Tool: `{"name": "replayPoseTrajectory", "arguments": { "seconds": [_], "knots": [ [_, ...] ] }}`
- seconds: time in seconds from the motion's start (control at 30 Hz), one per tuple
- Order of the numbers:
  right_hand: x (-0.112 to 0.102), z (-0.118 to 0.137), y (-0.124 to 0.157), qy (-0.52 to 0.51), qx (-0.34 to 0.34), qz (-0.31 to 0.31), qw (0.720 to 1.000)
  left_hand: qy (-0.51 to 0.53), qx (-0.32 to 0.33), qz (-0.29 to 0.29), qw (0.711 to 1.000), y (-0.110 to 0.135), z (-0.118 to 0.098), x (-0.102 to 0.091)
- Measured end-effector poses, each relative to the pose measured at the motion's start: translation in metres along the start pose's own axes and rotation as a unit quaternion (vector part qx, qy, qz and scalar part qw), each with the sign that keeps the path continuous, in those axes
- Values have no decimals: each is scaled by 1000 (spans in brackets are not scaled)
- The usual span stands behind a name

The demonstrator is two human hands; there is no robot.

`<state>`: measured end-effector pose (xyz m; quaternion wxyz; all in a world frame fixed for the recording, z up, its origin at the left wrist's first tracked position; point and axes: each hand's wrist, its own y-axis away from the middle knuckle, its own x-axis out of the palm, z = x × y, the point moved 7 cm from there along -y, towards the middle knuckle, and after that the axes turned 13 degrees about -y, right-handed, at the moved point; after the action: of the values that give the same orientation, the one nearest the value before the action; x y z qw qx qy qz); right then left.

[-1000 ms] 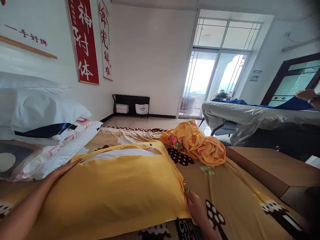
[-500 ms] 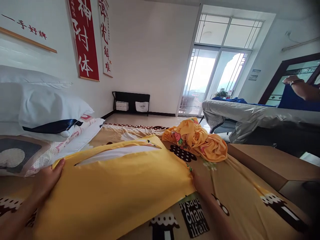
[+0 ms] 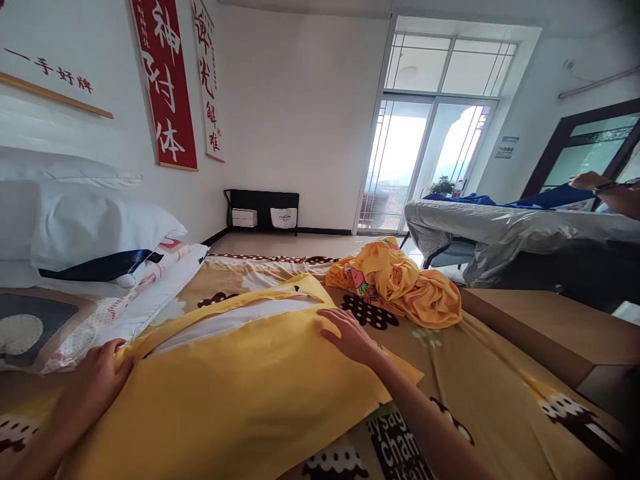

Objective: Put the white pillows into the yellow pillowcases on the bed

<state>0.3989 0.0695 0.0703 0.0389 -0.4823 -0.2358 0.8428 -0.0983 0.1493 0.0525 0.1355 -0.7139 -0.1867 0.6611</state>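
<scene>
A yellow pillowcase [image 3: 240,387] lies across the bed in front of me, its long slit gaping. White fabric of a pillow [image 3: 220,323] shows through the slit. At the far left corner of the case, my left hand [image 3: 103,370] is closed on the yellow cloth beside the slit's end. My right hand [image 3: 350,337] is over the right part of the case, near the other end of the slit, with its fingers stretched out and apart. Whether its fingertips press on the cloth I cannot tell.
White pillows [image 3: 100,220] are stacked at the left. Crumpled orange cloth [image 3: 395,280] lies on the patterned bedsheet [image 3: 480,373]. A cardboard box [image 3: 545,320] stands at the right. Behind it, another person's hand [image 3: 590,180] holds blue cloth above a plastic-covered table [image 3: 500,220].
My right hand has moved from the case's right edge up and left toward the slit. My left hand keeps its corner. The other person's hand and blue cloth have come lower.
</scene>
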Motion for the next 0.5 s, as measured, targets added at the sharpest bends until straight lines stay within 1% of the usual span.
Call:
{"name": "replayPoseTrajectory", "arguments": {
  "seconds": [0.03,0.07,0.1,0.13,0.2,0.27,0.33,0.4,0.43,0.5],
  "knots": [
    [8,20,-12,-41,-43,7,998,18,17,-8,1000,2,-6,-5],
    [14,34,-22,-78,-68,7,995,46,45,-11,998,6,-15,-10],
    [18,43,-30,-107,-74,3,991,78,85,-5,993,12,-26,-14],
    [22,46,-37,-125,-64,-4,990,108,132,9,985,19,-40,-19],
    [25,42,-44,-140,-37,-14,989,143,214,42,965,35,-68,-28],
    [25,33,-44,-140,-24,-11,990,140,264,74,951,48,-98,-36],
    [23,23,-39,-139,-13,8,990,116,297,96,943,52,-132,-44],
    [21,18,-34,-139,-13,23,990,88,316,113,938,47,-168,-50],
    [19,18,-32,-142,-20,19,989,79,315,129,937,42,-186,-50],
    [16,24,-29,-147,-52,-4,988,77,304,185,931,32,-221,-49]
  ]
}}
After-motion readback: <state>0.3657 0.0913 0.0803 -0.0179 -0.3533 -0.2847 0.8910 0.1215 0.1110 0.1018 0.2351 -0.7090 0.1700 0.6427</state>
